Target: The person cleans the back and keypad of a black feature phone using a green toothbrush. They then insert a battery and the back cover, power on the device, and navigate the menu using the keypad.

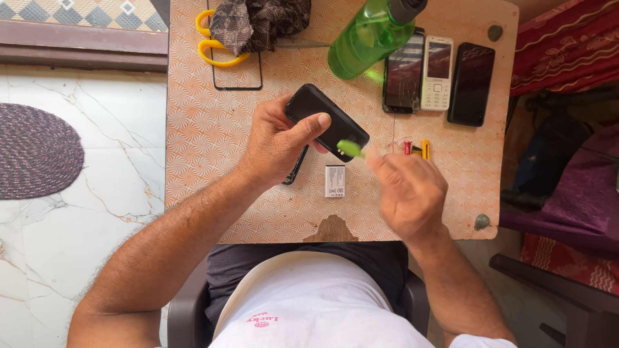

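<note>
My left hand (278, 143) grips a small black phone (327, 121) and holds it tilted above the patterned table (213, 135). My right hand (407, 192) pinches a small green pick (349, 149) whose tip touches the phone's lower corner. A black back cover (297, 169) pokes out from under my left hand. A white battery (334, 181) lies flat on the table just below the phone, between the two hands.
A green bottle (366, 37), a cracked smartphone (404, 71), a white keypad phone (437, 72) and a black smartphone (472, 82) lie at the far side. Yellow scissors (213, 45), a dark cloth (258, 22), a glass screen protector (237, 69) and small red and yellow tools (416, 148) are also there.
</note>
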